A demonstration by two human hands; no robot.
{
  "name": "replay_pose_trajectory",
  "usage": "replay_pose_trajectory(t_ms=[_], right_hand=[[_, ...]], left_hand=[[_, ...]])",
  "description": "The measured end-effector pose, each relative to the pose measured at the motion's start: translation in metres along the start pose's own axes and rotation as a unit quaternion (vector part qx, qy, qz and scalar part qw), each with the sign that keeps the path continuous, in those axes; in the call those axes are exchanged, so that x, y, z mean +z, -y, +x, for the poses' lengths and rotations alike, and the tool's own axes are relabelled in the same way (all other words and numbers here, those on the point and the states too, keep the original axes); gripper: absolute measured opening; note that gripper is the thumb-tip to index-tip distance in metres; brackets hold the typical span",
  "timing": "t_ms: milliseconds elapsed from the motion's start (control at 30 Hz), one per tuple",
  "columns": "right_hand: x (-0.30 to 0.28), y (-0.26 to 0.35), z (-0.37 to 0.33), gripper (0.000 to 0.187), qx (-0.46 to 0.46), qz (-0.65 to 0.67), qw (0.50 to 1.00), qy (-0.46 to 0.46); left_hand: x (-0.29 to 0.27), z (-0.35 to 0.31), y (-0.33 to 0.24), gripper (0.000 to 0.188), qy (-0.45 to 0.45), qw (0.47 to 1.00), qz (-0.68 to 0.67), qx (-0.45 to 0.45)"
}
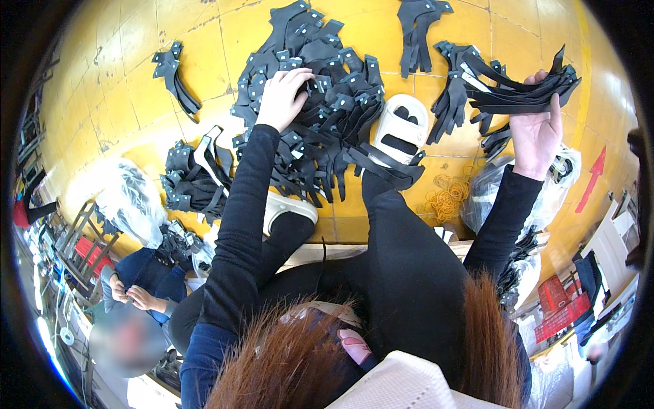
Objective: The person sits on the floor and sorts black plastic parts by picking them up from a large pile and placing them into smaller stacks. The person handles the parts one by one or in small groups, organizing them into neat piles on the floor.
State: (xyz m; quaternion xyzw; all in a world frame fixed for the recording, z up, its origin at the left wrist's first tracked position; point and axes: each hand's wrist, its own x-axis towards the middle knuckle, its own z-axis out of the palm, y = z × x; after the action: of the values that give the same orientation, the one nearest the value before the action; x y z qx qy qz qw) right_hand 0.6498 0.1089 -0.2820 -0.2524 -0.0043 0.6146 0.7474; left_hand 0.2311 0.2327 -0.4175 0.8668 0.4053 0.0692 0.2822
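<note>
My right hand [535, 140] is raised at the right and closed around a bundle of black straps [521, 95], whose loose ends fan out past the fingers. Over the upper left part of a large pile of black straps [340, 102] rests my left hand [283, 99], its fingers stretched out and the thumb apart, touching the pile with nothing seen in its grip. Many of the strap pieces carry small pale labels. Whether the left fingertips pinch a piece underneath is hard to see, but the hand looks open.
Smaller strap bunches [417, 34] lie on the yellow floor [197, 41]. My feet wear white slippers [402, 112] beside the pile. Orange rubber bands [449, 198] lie near a clear plastic bag [484, 198]. Another bag [129, 198] and a seated person [146, 286] are at the left.
</note>
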Motion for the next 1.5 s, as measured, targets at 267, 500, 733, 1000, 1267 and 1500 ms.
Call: replay_pose_trajectory(t_ms=[267, 500, 733, 1000, 1267, 1500], right_hand=[[0.002, 0.006, -0.001, 0.033, -0.011, 0.011, 1.0, -0.018], [0.004, 0.014, -0.003, 0.033, -0.037, -0.014, 0.999, -0.024], [0.002, 0.015, -0.003, 0.033, -0.018, 0.01, 1.0, -0.02], [-0.001, 0.013, -0.003, 0.032, -0.023, 0.012, 0.999, -0.023], [0.0, 0.017, -0.003, 0.034, -0.028, 0.001, 0.999, -0.017], [0.004, 0.012, -0.001, 0.034, -0.019, -0.004, 1.0, -0.012]], left_hand=[[-0.007, -0.004, -0.016, 0.019, -0.049, 0.996, 0.07, 0.021], [-0.024, -0.001, -0.027, 0.008, -0.047, 0.993, 0.103, 0.027], [-0.069, -0.001, -0.039, 0.008, 0.063, 0.988, 0.143, -0.003], [-0.106, 0.016, -0.053, 0.013, -0.064, 0.996, 0.06, -0.007], [-0.08, 0.088, -0.091, 0.027, -0.096, 0.963, -0.249, 0.02], [0.015, 0.179, -0.105, 0.049, -0.021, 0.964, -0.261, 0.046]])
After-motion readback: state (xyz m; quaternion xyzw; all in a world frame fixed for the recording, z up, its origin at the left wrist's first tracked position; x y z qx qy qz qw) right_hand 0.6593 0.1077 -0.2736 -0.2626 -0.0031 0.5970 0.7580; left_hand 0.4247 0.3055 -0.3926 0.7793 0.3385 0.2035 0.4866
